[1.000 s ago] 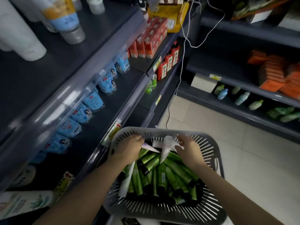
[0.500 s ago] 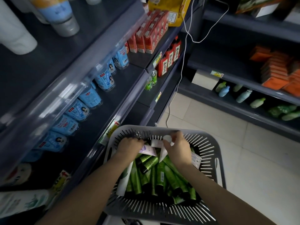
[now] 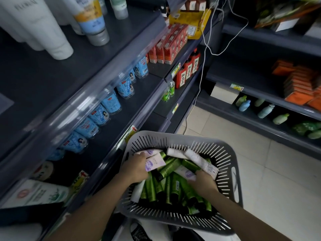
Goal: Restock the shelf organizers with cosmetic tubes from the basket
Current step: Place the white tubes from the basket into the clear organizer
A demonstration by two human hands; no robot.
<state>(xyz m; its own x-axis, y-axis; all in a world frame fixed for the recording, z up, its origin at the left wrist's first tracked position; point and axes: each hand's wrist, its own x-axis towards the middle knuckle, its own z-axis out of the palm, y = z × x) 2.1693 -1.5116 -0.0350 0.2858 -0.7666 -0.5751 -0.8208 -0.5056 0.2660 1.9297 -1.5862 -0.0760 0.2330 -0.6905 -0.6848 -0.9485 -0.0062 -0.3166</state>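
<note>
Glossy green cosmetic tubes lie heaped in a grey slotted plastic basket at the lower centre of the frame, with several white and lilac tubes lying across the top of the heap. The left hand is closed around a white and lilac tube at the left side of the basket. The right hand is curled, fingers down, among the tubes at the right side; whether it grips one cannot be told. Left of the basket, dark grey shelves carry a row of blue-labelled bottles. At upper left stand large white tubes. Red cartons sit at upper centre.
</note>
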